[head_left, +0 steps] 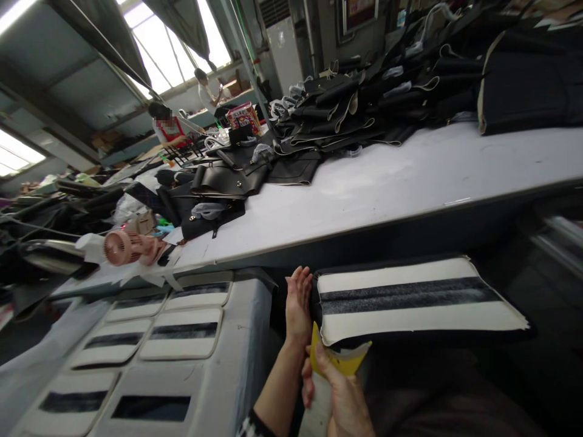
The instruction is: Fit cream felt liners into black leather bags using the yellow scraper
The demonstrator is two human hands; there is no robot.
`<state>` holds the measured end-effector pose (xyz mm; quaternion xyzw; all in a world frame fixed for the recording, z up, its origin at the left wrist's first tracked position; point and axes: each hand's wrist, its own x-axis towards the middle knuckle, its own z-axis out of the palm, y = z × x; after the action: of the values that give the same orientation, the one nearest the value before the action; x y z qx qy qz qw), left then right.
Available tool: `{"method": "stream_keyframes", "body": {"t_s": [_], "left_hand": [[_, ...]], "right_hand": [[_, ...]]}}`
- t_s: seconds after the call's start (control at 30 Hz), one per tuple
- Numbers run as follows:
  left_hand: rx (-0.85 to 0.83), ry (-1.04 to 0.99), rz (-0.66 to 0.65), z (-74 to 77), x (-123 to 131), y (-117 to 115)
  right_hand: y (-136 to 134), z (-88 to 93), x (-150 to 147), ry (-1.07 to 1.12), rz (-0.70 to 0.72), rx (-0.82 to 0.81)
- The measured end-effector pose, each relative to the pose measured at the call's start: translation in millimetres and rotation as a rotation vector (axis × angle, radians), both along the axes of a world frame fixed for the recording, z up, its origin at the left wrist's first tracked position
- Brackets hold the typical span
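My left hand [298, 306] lies against the near-left end of a dark panel with a white backing [387, 321], its fingers stretched out and holding nothing. A broad black band runs lengthwise down that white backing. Closed in my right hand [341, 391] is a yellow scraper-like tool [348, 363] with a pale curved edge. Its exact kind is unclear; a pale grey strip [315, 409] shows beneath the fingers, perhaps its handle. This hand is just below the panel's left corner, close to my left wrist.
Several white pieces with black bands [182, 332] lie on a grey-covered table [241, 340] at left. Beyond runs a long white table [364, 194] carrying piled black leather-like pieces [346, 109] and black bags [228, 176]. A pink fan [122, 247] stands leftward. Two people work farther back.
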<state>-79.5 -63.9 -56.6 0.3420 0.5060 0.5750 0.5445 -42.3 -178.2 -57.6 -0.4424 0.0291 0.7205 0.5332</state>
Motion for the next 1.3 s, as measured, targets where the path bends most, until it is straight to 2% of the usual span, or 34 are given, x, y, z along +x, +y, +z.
{"method": "stream_keyframes", "body": {"t_s": [0.07,0.17,0.23,0.33,0.5,0.77,1.07,1.3], "left_hand": [[0.075,0.074,-0.074,3.6,1.6,-0.3],[0.176,0.312,-0.203,10.6,4.2,-1.8],[0.201,0.429,-0.229,14.7,5.6,-2.6],[0.230,0.496,-0.237,18.1,6.8,-2.7],[0.222,0.542,-0.242,18.4,7.5,-3.2],[0.220,0.566,-0.223,16.8,10.5,-4.7],[0.206,0.586,-0.194,16.5,12.2,-3.1],[0.188,0.591,-0.189,16.2,14.1,-1.4]], "right_hand": [[-1.0,-2.1,-1.4,-0.019,-0.005,0.005],[-3.3,-6.1,-5.2,-0.036,-0.040,0.012],[-4.7,-8.5,-8.1,-0.037,-0.086,-0.003],[-6.3,-11.3,-10.7,-0.009,-0.093,-0.040],[-8.7,-10.4,-7.3,-0.088,-0.013,-0.019],[-6.3,4.3,8.4,-0.213,0.139,-0.050],[-3.2,5.7,13.8,-0.125,0.161,-0.015],[-1.5,1.5,22.0,-0.091,0.274,0.002]]}}
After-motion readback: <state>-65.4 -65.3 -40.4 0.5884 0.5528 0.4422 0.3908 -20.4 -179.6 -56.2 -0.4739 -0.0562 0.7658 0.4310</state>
